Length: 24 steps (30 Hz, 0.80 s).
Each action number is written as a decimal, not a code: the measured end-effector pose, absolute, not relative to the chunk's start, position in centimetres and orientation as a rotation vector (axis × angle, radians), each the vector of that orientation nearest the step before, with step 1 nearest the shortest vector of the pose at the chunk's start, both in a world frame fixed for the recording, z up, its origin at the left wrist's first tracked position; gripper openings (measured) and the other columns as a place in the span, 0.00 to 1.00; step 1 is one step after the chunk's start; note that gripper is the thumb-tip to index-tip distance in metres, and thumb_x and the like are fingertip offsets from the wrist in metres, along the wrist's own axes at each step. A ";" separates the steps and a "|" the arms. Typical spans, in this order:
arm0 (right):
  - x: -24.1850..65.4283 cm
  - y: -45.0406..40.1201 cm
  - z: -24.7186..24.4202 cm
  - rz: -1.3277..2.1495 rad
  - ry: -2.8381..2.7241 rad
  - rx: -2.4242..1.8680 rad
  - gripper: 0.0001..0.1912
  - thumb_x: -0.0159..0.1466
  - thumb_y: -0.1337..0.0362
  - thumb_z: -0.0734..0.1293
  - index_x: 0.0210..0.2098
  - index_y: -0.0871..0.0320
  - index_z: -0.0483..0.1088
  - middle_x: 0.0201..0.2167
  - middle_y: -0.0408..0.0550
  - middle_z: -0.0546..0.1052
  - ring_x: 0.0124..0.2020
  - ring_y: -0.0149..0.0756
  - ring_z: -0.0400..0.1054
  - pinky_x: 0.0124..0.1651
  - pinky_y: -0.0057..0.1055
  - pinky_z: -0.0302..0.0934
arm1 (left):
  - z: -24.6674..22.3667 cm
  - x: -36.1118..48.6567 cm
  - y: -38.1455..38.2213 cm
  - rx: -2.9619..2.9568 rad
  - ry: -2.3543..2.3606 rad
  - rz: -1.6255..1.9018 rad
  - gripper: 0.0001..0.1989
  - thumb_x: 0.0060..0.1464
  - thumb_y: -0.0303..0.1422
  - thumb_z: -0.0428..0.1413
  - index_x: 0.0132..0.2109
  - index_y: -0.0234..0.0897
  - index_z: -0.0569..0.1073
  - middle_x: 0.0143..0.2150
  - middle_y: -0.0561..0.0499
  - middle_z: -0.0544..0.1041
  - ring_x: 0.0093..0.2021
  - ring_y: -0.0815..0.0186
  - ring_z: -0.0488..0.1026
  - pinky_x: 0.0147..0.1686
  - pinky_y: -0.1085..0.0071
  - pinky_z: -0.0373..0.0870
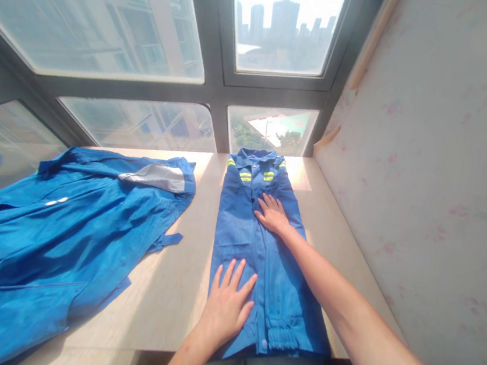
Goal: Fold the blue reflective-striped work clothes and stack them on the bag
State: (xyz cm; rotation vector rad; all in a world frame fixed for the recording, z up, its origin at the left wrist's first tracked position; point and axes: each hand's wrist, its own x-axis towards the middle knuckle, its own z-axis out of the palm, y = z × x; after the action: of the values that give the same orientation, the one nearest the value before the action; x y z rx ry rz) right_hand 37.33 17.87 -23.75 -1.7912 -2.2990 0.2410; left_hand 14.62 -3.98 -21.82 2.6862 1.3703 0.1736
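On my feed I see a pale tabletop (169, 291), crossed by sunlight and shadow. Directly on it I make out a rumpled blue garment (66, 232) running out of view at left and, apart from it, a folded blue jacket (237, 226)

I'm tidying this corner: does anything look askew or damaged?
The floral wallpaper seems to be peeling, its edge curling beside the grey window frame. The blue garment with a silvery-white panel lies rumpled, one strap jutting out, unlike the neatly folded blue jacket with yellow stripes. Nothing looks spilled.
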 end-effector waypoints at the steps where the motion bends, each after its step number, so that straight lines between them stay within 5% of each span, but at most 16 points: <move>1: 37.4 17.7 -23.7 0.276 -2.291 -1.765 0.33 0.72 0.50 0.57 0.71 0.59 0.57 0.74 0.54 0.51 0.74 0.50 0.43 0.73 0.49 0.39 | -21.8 14.7 -4.0 2.678 1.379 0.178 0.32 0.61 0.36 0.56 0.71 0.52 0.61 0.75 0.42 0.53 0.73 0.42 0.50 0.66 0.36 0.53; 11: 39.8 3.8 -23.2 0.668 -2.119 -1.331 0.35 0.73 0.48 0.56 0.73 0.61 0.51 0.74 0.59 0.51 0.75 0.42 0.45 0.73 0.45 0.49 | -21.8 14.9 -4.0 2.669 1.401 0.210 0.31 0.62 0.36 0.55 0.70 0.52 0.62 0.75 0.43 0.54 0.73 0.43 0.52 0.66 0.37 0.53; 16: 39.5 -5.0 -21.0 0.484 -2.178 -1.579 0.29 0.74 0.56 0.54 0.71 0.58 0.56 0.72 0.55 0.57 0.73 0.45 0.50 0.72 0.50 0.49 | -21.6 14.7 -3.9 2.665 1.378 0.247 0.29 0.62 0.36 0.55 0.70 0.50 0.63 0.75 0.43 0.56 0.73 0.44 0.52 0.67 0.38 0.53; 24: 36.1 -9.3 -22.1 0.282 -2.378 -1.611 0.33 0.69 0.58 0.62 0.71 0.57 0.56 0.74 0.55 0.53 0.73 0.53 0.48 0.72 0.57 0.46 | -20.6 14.7 -4.2 2.619 1.366 0.333 0.26 0.61 0.34 0.54 0.66 0.44 0.69 0.72 0.43 0.61 0.72 0.47 0.56 0.67 0.39 0.54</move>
State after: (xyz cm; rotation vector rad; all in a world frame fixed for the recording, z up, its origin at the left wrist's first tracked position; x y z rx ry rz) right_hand 36.06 -9.33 -22.08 -1.6108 -2.3781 0.2820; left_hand 14.67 -4.19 -20.61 2.6189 1.3656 0.3334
